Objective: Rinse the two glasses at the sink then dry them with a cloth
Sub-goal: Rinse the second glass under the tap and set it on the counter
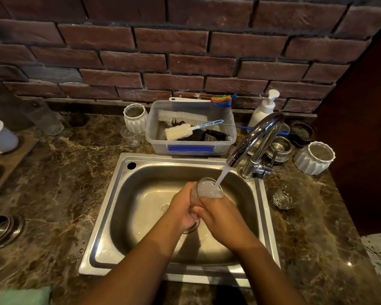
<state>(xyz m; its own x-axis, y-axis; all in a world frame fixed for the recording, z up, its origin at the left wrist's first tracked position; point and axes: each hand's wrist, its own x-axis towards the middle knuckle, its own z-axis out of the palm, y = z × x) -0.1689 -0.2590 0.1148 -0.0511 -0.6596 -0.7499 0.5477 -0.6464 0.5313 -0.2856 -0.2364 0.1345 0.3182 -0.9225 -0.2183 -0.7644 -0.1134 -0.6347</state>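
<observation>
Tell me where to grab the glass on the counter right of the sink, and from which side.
Take the glass on the counter round its side wall above the thick base, thumb against fingers, from the front with the right hand once it frees the glass under the tap. The ribbed pot and faucet crowd its far side; the near side looks open.

left hand (182, 209): bare, broad back, skin unmarked | right hand (221, 217): bare, knuckles showing | forearms (141, 260): both bare and smooth from wrist to the lower edge
</observation>
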